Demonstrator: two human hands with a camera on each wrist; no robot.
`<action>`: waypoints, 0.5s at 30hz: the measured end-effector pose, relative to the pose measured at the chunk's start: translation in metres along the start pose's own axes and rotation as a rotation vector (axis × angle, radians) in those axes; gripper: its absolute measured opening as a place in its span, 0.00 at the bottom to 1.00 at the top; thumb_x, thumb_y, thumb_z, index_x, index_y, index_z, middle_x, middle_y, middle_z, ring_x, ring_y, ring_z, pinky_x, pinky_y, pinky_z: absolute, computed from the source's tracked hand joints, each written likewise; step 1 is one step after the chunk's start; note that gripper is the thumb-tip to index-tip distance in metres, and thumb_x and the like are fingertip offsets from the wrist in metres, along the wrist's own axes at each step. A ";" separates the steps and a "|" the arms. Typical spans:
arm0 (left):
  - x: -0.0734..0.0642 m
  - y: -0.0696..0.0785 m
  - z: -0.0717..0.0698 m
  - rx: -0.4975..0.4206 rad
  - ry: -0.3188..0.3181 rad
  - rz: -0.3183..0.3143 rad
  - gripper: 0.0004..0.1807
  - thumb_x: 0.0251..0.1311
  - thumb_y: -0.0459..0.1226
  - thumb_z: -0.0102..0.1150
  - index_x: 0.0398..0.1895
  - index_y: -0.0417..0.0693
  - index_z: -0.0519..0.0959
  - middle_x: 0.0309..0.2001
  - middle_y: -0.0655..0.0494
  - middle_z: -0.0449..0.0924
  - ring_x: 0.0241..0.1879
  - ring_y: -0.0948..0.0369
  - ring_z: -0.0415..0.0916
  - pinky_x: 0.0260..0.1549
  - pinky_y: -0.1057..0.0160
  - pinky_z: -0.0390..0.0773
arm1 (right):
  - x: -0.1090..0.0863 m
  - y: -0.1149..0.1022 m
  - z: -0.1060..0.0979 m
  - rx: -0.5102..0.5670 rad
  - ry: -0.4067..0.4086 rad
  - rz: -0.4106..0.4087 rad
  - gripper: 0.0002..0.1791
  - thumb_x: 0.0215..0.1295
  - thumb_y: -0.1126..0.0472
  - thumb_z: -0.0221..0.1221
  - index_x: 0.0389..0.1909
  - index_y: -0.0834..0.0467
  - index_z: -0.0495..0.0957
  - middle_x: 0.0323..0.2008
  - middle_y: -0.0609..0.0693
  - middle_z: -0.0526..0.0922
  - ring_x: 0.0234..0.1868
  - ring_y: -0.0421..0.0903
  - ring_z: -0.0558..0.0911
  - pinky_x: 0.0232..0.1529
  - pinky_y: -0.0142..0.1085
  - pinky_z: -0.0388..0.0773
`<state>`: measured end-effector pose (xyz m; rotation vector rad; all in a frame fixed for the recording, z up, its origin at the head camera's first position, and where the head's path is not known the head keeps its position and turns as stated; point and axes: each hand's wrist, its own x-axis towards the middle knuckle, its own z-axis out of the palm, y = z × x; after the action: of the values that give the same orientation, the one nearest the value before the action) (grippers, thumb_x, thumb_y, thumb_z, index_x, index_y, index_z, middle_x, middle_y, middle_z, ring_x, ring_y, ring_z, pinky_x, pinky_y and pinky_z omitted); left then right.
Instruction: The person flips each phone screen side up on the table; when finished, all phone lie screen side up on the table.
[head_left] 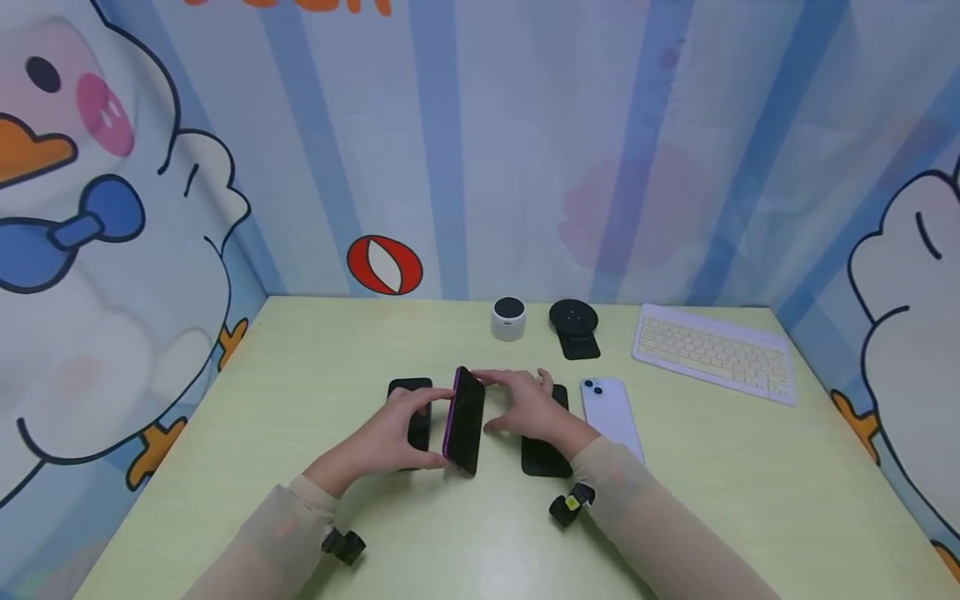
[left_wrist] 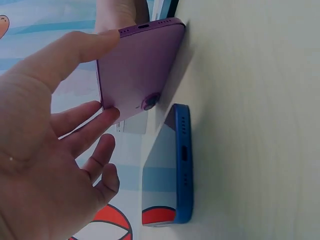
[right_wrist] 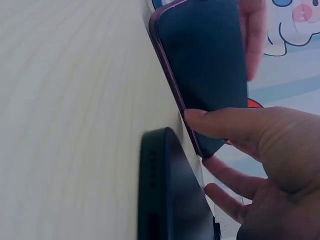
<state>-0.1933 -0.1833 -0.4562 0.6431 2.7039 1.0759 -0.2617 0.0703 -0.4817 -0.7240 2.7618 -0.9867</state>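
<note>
Both your hands hold the purple phone [head_left: 465, 421] on its long edge on the tabletop [head_left: 300, 375]: left hand [head_left: 390, 437] and right hand [head_left: 528, 408] pinch it, apparently between thumb and fingertips, between two flat black phones [head_left: 417, 417].

I see one phone [head_left: 465, 421] standing on its long edge mid-counter [head_left: 315, 367], between my left hand [head_left: 390, 437] and right hand [head_left: 528, 408]. A second phone [head_left: 415, 417] lies flat to its left, a third [head_left: 546, 454] under my right wrist, a fourth [head_left: 611, 412] further right. Behind them sit a speaker [head_left: 508, 318], a stand [head_left: 574, 327] and a keyboard [head_left: 712, 352].
</note>
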 end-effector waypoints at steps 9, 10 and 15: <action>0.006 -0.006 0.012 0.047 0.037 -0.019 0.48 0.46 0.44 0.83 0.73 0.55 0.71 0.65 0.52 0.77 0.59 0.54 0.64 0.54 0.49 0.75 | -0.003 0.003 -0.009 -0.111 -0.027 0.052 0.44 0.47 0.58 0.81 0.69 0.45 0.77 0.65 0.48 0.82 0.69 0.57 0.71 0.74 0.71 0.37; 0.007 -0.007 0.013 0.063 0.043 -0.018 0.47 0.46 0.44 0.83 0.73 0.54 0.72 0.65 0.53 0.77 0.59 0.54 0.64 0.54 0.49 0.75 | -0.002 0.004 -0.010 -0.115 -0.032 0.056 0.44 0.48 0.58 0.81 0.69 0.45 0.77 0.65 0.48 0.81 0.70 0.57 0.70 0.74 0.70 0.37; 0.010 -0.006 0.018 0.125 0.068 -0.024 0.46 0.44 0.43 0.84 0.70 0.50 0.74 0.67 0.54 0.78 0.59 0.52 0.64 0.57 0.46 0.73 | 0.001 0.010 -0.013 -0.121 -0.055 0.054 0.43 0.48 0.58 0.80 0.69 0.48 0.78 0.67 0.50 0.79 0.71 0.57 0.69 0.75 0.69 0.38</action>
<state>-0.1984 -0.1712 -0.4733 0.6022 2.8478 0.9462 -0.2699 0.0836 -0.4775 -0.6780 2.7963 -0.7838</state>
